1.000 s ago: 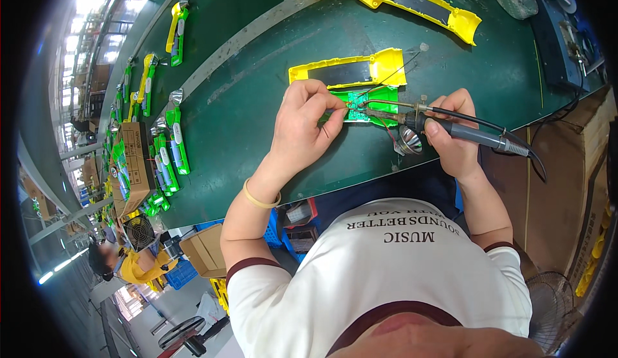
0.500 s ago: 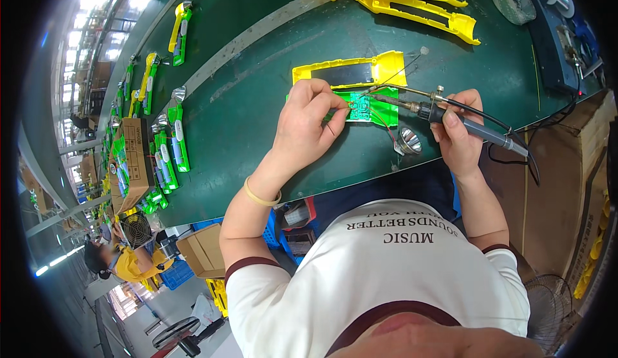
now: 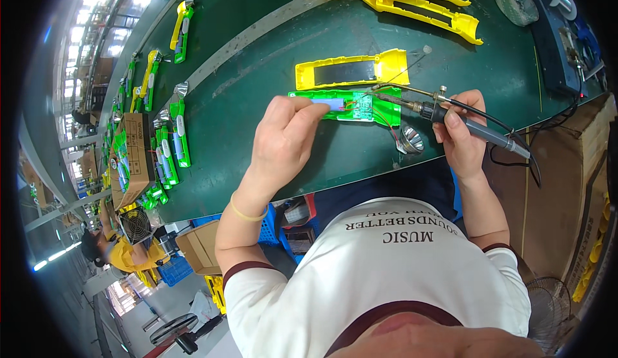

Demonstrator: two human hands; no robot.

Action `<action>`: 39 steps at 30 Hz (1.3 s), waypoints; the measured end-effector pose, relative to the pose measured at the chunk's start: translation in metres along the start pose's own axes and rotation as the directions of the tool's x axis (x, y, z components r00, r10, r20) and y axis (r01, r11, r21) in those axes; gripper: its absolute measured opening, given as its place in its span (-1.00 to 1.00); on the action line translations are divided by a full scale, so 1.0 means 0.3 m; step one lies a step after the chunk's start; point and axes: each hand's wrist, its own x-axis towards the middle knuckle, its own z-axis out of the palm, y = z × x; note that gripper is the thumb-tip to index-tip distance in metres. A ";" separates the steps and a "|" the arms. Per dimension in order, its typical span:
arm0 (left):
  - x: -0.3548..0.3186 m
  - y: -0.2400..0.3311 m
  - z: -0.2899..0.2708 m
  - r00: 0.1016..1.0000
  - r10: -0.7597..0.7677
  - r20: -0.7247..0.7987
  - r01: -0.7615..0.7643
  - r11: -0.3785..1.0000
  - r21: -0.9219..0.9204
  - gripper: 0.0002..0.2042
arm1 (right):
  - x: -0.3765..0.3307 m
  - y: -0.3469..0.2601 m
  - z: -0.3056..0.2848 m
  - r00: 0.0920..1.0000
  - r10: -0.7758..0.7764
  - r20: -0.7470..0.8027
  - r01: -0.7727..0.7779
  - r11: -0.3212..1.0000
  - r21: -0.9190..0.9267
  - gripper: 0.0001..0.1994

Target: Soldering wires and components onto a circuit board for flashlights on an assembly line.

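Note:
A green flashlight housing half [image 3: 386, 110] lies on the bench in front of me. It holds a blue battery cell [image 3: 336, 104] and a small green circuit board [image 3: 362, 108] with thin red wires. My left hand [image 3: 283, 136] is pinched at the cell's left end; the fingers hide what they hold, if anything. In my right hand [image 3: 462, 133] is a soldering iron [image 3: 484, 131], gripped like a pen, with a thin metal feed tube along it. Its tip points left at the board's right side. A silver reflector [image 3: 410, 140] hangs by wires from the housing.
A yellow casing [image 3: 393, 67] lies just beyond the housing, and more yellow casings [image 3: 425, 10] are piled farther back. Assembled green lights [image 3: 180, 133] and a cardboard box [image 3: 136, 158] stand at left. A blue solder-feeding unit [image 3: 555, 43] sits at right, its cable trailing.
My left hand has drawn back left from the circuit board to the battery's left end, uncovering the cell and wires. The right hand with the soldering iron has hardly moved.

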 end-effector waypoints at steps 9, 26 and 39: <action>0.046 -0.052 0.093 0.950 0.307 -0.065 -0.309 0.950 -0.034 -0.70 | -0.016 0.013 -0.023 1.000 0.026 -0.009 -0.025 0.999 0.039 -0.77; 0.079 -0.029 0.060 0.914 0.385 0.132 -0.399 0.910 0.114 -0.79 | -0.013 0.028 -0.038 0.995 0.060 0.075 -0.047 0.985 -0.164 -0.80; 0.072 -0.026 0.074 0.925 0.373 0.079 -0.379 0.919 0.104 -0.79 | -0.013 0.010 -0.042 0.984 -0.045 -0.172 0.093 0.956 0.280 -0.82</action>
